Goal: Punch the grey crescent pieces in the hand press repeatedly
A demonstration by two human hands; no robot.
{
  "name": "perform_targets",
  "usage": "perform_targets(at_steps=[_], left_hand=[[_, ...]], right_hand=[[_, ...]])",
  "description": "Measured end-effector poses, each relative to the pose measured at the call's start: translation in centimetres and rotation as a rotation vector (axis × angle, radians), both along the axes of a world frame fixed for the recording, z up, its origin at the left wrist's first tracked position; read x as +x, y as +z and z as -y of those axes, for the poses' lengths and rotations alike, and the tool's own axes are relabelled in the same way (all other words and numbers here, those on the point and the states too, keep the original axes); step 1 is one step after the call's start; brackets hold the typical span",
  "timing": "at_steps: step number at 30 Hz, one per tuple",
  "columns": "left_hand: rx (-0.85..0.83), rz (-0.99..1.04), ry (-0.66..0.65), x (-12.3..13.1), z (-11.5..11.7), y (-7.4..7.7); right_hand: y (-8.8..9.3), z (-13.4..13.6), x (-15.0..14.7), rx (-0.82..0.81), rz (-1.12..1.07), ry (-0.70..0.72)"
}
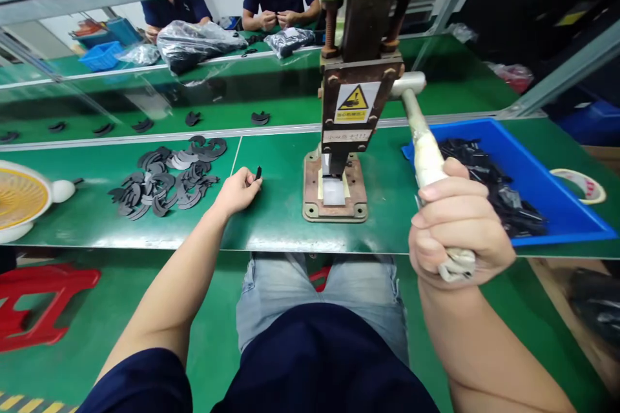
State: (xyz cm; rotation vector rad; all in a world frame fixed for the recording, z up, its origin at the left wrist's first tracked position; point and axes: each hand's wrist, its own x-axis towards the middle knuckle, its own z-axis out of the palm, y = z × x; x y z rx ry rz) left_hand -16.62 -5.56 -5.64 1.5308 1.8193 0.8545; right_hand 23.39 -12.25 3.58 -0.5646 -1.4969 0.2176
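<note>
My right hand [458,222] is closed round the cloth-wrapped lever handle [426,151] of a manual press [356,100] that stands on the green bench. My left hand [239,190] rests on the bench left of the press base [334,193], fingers pinched on a small black part [258,173]. A pile of black curved parts [167,181] lies further left. A pale pad sits under the press ram.
A blue tray [557,193] with black parts stands right of the press, a tape roll [584,184] beyond it. A small fan [22,197] is at far left. Black parts ride the conveyor [145,122] behind. Two people work opposite beside plastic bags [194,42]. A red stool [39,300] is on the floor.
</note>
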Motion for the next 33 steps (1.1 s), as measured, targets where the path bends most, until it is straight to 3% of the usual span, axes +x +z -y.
perform_targets(at_steps=[4,8,14,21,31,33], left_hand=[[0.002,0.438,-0.065,3.9,-0.2,0.5],[-0.026,0.516,-0.173,7.4,-0.5,1.7],[-0.114,0.685,-0.109,12.0,-2.0,2.8],[-0.289,0.618,-0.205,14.7,-3.6,3.6],[-0.379,0.452,-0.309,14.8,-6.0,3.9],[-0.425,0.449,-0.301,14.9,-6.2,4.1]], right_hand=[[0.1,0.1,-0.1,0.135,0.060,-0.028],[0.0,0.0,-0.2,0.128,0.060,-0.031],[0.1,0.2,0.0,0.116,0.093,-0.032],[0.0,0.3,0.0,0.097,0.089,-0.036],[-0.7,0.0,-0.3,0.123,0.029,-0.078],[-1.0,0.0,-0.2,-0.004,0.068,-0.068]])
